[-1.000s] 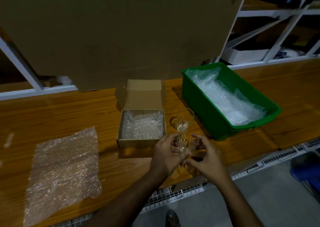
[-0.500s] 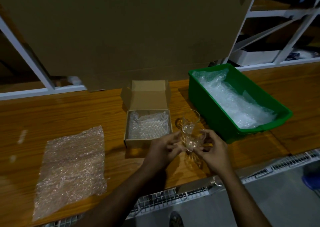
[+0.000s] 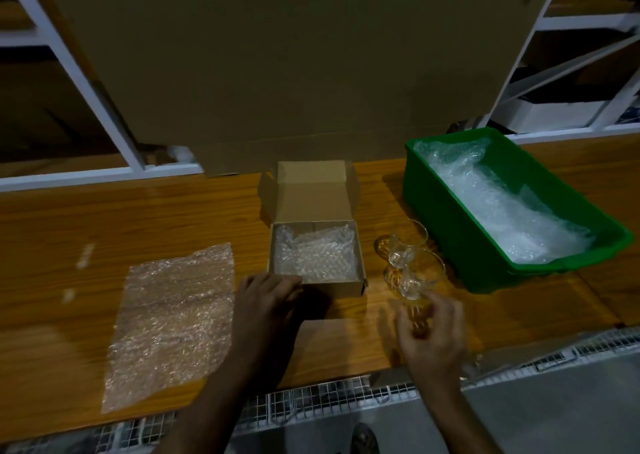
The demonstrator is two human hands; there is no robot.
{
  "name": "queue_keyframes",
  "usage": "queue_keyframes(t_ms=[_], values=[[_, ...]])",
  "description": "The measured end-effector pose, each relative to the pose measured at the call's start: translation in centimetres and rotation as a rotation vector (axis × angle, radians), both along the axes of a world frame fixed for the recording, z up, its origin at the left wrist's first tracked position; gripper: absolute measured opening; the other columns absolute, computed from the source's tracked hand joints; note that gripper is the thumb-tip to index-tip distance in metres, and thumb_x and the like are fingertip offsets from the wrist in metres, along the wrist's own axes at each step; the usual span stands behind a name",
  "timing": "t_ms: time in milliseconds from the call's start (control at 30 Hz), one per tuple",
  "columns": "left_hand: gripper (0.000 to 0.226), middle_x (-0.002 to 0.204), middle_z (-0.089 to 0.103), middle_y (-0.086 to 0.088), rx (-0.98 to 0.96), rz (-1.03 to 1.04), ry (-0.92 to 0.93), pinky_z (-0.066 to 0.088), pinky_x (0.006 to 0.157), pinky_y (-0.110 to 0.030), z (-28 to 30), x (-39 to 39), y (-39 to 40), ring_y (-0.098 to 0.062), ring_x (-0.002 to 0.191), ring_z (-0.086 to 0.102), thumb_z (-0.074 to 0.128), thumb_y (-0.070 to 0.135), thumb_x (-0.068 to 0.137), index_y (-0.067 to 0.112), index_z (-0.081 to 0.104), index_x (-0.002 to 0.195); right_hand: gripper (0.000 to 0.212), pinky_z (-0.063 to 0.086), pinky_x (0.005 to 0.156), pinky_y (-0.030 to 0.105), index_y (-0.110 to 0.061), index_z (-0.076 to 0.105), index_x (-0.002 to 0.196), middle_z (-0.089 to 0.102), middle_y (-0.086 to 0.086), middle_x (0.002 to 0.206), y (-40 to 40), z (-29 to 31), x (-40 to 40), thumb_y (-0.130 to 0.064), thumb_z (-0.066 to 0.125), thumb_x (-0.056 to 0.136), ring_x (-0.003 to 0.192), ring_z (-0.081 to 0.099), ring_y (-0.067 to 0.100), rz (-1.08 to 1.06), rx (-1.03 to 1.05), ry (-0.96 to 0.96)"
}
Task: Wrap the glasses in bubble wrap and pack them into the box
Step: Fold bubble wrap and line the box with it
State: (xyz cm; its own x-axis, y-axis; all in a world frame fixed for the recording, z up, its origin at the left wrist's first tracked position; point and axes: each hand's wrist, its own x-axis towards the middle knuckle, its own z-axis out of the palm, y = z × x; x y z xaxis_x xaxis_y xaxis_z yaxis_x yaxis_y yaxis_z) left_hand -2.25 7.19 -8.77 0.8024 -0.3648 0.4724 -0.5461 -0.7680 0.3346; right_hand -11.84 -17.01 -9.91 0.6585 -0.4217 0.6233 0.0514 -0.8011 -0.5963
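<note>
Left hand (image 3: pixel 266 301) moved off glasses, now flat, fingers extended, touching box (image 3: pixel 317 284) front edge. Right hand (image 3: pixel 431 336) loosely curled, blurred, near glass (image 3: pixel 417 277) by table front edge; grip unclear. Second glass (image 3: pixel 405 246) behind. Advice: carry one glass to bubble wrap sheet (image 3: pixel 173 322) at table's left.

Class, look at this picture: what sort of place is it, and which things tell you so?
Probably a packing station in a warehouse or stockroom: white metal shelving, a large cardboard sheet, and a green bin of bubble wrap on a wooden workbench.

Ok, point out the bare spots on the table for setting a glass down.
Bare wood lies between the bubble wrap sheet and the box, and right of the green bin. It is crowded between box and bin, where the glasses stand.
</note>
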Motion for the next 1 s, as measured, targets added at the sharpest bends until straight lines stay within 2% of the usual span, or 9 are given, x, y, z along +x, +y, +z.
queue_keyframes(t_ms=[100, 200, 333, 467, 600, 733, 800, 900, 1000], values=[[0.033, 0.101, 0.074, 0.001, -0.014, 0.029, -0.022, 0.036, 0.082, -0.035, -0.4, -0.5, 0.6, -0.022, 0.089, 0.062, 0.058, 0.037, 0.087, 0.017, 0.073, 0.108, 0.034, 0.051, 0.078, 0.021, -0.012, 0.063, 0.124, 0.049, 0.007, 0.115, 2.7, -0.9, 2.8, -0.020, 0.067, 0.090, 0.097, 0.053, 0.016, 0.234, -0.137, 0.137], [0.033, 0.102, 0.074, 0.002, -0.038, 0.054, 0.002, 0.035, 0.083, -0.034, -0.3, -0.8, 1.4, -0.021, 0.090, 0.062, 0.058, 0.037, 0.088, 0.017, 0.073, 0.110, 0.038, 0.055, 0.077, 0.030, -0.019, 0.061, 0.127, 0.045, 0.009, 0.120, 4.0, -1.2, 6.0, -0.024, 0.070, 0.091, 0.104, 0.052, 0.020, 0.310, -0.163, 0.265], [0.030, 0.104, 0.073, 0.004, -0.065, 0.089, 0.049, 0.037, 0.083, -0.034, 0.4, -0.7, 2.2, -0.018, 0.093, 0.061, 0.058, 0.037, 0.092, 0.019, 0.073, 0.111, 0.026, 0.055, 0.073, 0.033, -0.017, 0.064, 0.119, 0.048, 0.007, 0.114, 4.2, -1.1, 7.9, -0.027, 0.065, 0.094, 0.101, 0.053, 0.021, 0.377, -0.207, 0.334], [0.028, 0.111, 0.072, 0.000, -0.129, 0.030, 0.026, 0.046, 0.087, -0.038, 0.6, -0.5, 4.0, -0.020, 0.102, 0.063, 0.069, 0.027, 0.090, 0.015, 0.070, 0.115, 0.040, 0.051, 0.080, 0.029, -0.018, 0.061, 0.127, 0.045, 0.009, 0.123, 5.4, 0.5, 7.8, -0.030, 0.069, 0.090, 0.112, 0.049, 0.024, 0.327, -0.221, 0.373], [0.021, 0.113, 0.070, -0.001, -0.264, 0.253, 0.048, 0.048, 0.085, -0.031, 0.3, -1.4, 9.5, -0.012, 0.103, 0.059, 0.067, 0.022, 0.095, 0.017, 0.069, 0.115, 0.040, 0.048, 0.083, 0.031, -0.011, 0.063, 0.126, 0.049, 0.014, 0.123, 8.9, 2.2, 6.4, -0.017, 0.072, 0.088, 0.110, 0.049, 0.026, 0.293, -0.214, 0.143], [0.028, 0.115, 0.070, -0.003, -0.135, 0.393, 0.135, 0.047, 0.081, -0.034, -0.8, -2.8, 15.8, -0.023, 0.104, 0.060, 0.061, 0.026, 0.093, 0.017, 0.069, 0.118, 0.028, 0.051, 0.085, 0.031, -0.004, 0.067, 0.116, 0.063, 0.013, 0.111, 15.1, 1.6, 6.9, -0.003, 0.065, 0.088, 0.102, 0.058, 0.025, 0.672, -0.321, 0.048], [0.030, 0.115, 0.069, -0.002, -0.047, 0.361, 0.167, 0.046, 0.080, -0.033, -1.1, -3.5, 17.7, -0.023, 0.102, 0.060, 0.058, 0.033, 0.093, 0.019, 0.068, 0.118, 0.027, 0.054, 0.084, 0.033, -0.008, 0.067, 0.116, 0.064, 0.010, 0.112, 18.1, 1.1, 7.3, -0.013, 0.056, 0.091, 0.105, 0.060, 0.025, 0.899, -0.387, 0.139], [0.040, 0.116, 0.068, 0.003, 0.038, 0.312, 0.233, 0.043, 0.081, -0.030, -1.3, -5.2, 20.1, -0.014, 0.103, 0.055, 0.052, 0.048, 0.094, 0.023, 0.064, 0.123, 0.040, 0.050, 0.097, 0.036, -0.015, 0.060, 0.128, 0.059, 0.005, 0.126, 20.6, -0.1, 7.6, -0.035, 0.049, 0.094, 0.118, 0.054, 0.022, 0.985, -0.396, 0.329], [0.065, 0.133, 0.061, 0.009, 0.116, 0.217, 0.358, 0.045, 0.098, -0.033, -1.6, -6.5, 23.0, -0.010, 0.119, 0.053, 0.048, 0.071, 0.089, 0.029, 0.055, 0.137, 0.046, 0.048, 0.098, 0.036, -0.020, 0.059, 0.130, 0.058, -0.001, 0.128, 20.8, -0.9, 7.5, -0.048, 0.056, 0.093, 0.119, 0.050, 0.017, 1.021, -0.467, 0.378]])
